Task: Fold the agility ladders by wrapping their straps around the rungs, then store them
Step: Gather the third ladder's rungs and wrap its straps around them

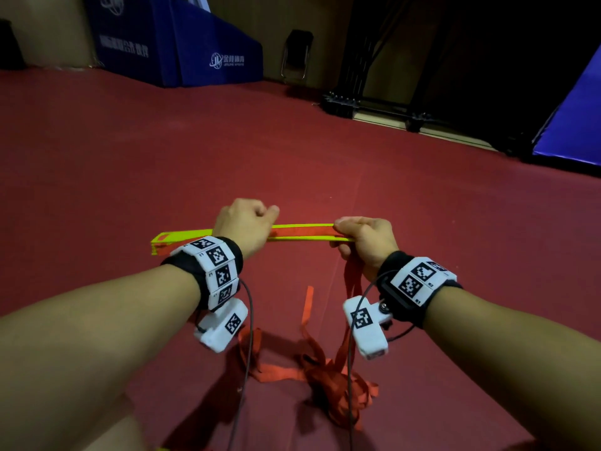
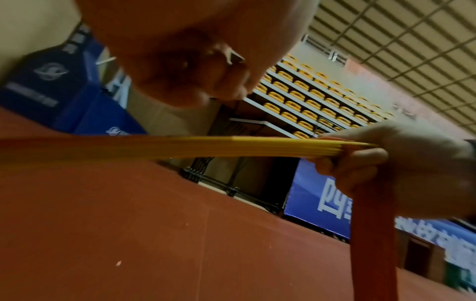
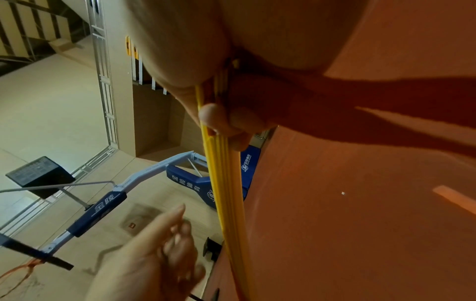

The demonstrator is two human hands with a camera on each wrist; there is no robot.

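Right hand (image 1: 367, 244) grips one end of the stacked yellow rungs (image 1: 305, 232), thumb on top and fingers curled under, pinching a red strap (image 1: 353, 278) that hangs from it to a loose red heap on the floor (image 1: 130, 157) near my feet. My left hand (image 1: 245, 224) sits on the bundle nearer its other end; the right wrist view shows its fingers loosely bent beside the rungs, and I cannot tell whether they clasp them

Your head camera looks down at the rungs (image 1: 302, 232); both wrist cameras look up, close beneath them.
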